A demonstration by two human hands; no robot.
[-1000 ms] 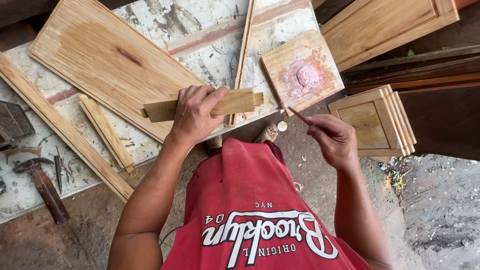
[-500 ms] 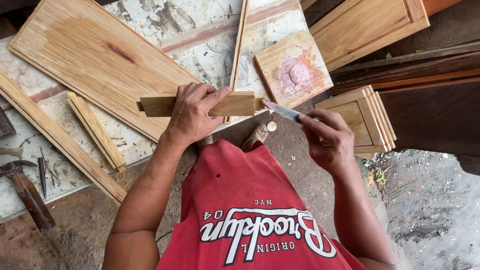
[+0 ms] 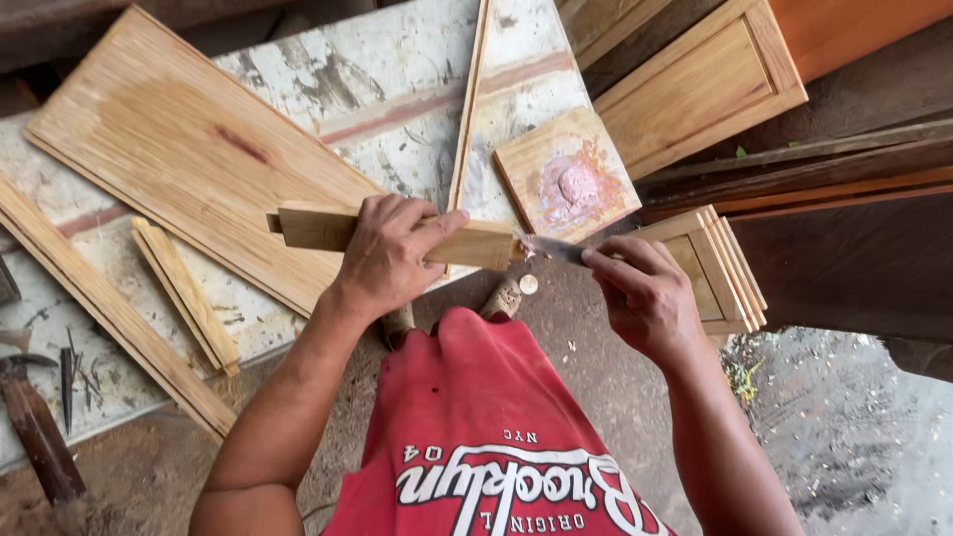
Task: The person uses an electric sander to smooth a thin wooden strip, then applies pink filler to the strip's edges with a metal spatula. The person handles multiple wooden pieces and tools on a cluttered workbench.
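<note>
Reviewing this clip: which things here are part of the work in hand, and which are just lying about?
In use:
left hand gripping wooden block
right hand holding putty knife at the block's end
square board with pink filler

Lying about:
large plank
stacked panels
thin strips
hammer

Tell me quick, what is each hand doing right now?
Left hand: closed around a short pale wooden bar.
Right hand: closed, pinching a thin flat metal blade whose tip meets the bar's end.

One head-worn camera looks steeply down, close over the hands. It faces the surface point(image 3: 397, 89) and the ground below.
</note>
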